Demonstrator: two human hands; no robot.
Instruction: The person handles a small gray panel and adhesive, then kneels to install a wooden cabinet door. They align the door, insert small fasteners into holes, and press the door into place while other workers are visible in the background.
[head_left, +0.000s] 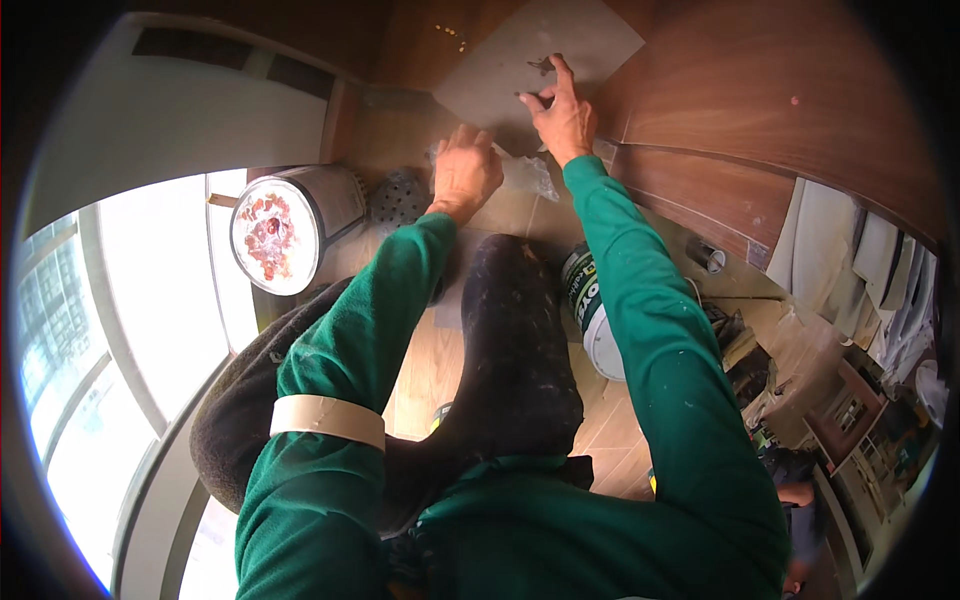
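My right hand (562,112) lies with its fingers apart on a grey patch (520,50) of the surface ahead, the index finger pointing at a dark smear (543,66). My left hand (464,170) is curled into a fist, knuckles up, beside a crumpled piece of clear plastic (527,176). What the fist holds is hidden. Both arms wear green sleeves. A ring of pale tape (326,418) sits around my left upper arm. My knee in dark, paint-flecked trousers (512,330) is between the arms.
A grey tub with a white lid showing a red picture (274,235) stands at the left. Next to it is a dark perforated round thing (400,197). A white and green bucket (592,312) sits under my right arm. Brown wood panels (760,110) run right; a window (120,330) is left.
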